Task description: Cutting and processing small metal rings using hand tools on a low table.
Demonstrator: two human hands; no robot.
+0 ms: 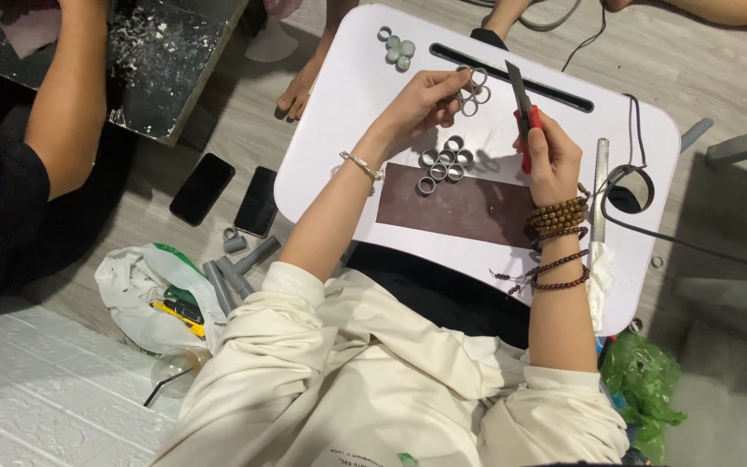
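Observation:
My left hand [421,102] holds a small cluster of joined grey pipe rings [472,91] above the white lap table [347,112]. My right hand [549,160] grips a red-handled utility knife [525,112], its blade pointing up towards the rings. Below the left hand another cluster of grey rings [443,163] lies at the upper edge of a dark brown rectangular sheet [469,207]. A few more rings [397,47] sit near the table's far corner.
A metal ruler [599,186] and a tape roll [630,188] with a black cable lie on the table's right. On the floor left: two phones [228,195], grey pipe pieces [235,268], a white bag [144,294]. Another person's arm [67,104] rests far left.

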